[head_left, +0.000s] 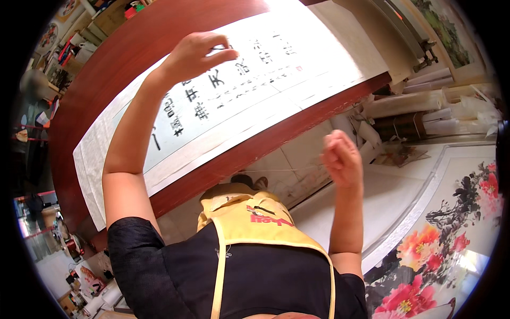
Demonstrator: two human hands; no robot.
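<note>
hands raised over a calligraphy scroll on a red-brown table

containers: no open container shows its contents. a heap of rolled paper scrolls [425,103] lies stacked against the wall at the right, beyond the table end; what sits under the heap cannot be told.

work surface: a red-brown table [122,58] runs diagonally across the view. a long white calligraphy scroll [255,85] lies flat on it, bearing columns of black brush characters. the scroll's near long edge runs close to the table's near edge, leaving a narrow strip of bare wood; a wider band of bare wood lies along the far side.

left hand [199,53]: raised above the scroll, fingers brought together in a pinch at the tips. whether it grips anything cannot be told.

right hand [341,158]: held off the table edge, over the pale floor [297,159], curled shut. a thin pale thread [287,170] runs leftward from it at hand level.

open room: the floor between the table and a large flower painting [451,244] at the lower right is open. the person wears a yellow apron [255,223] over a black top.
</note>
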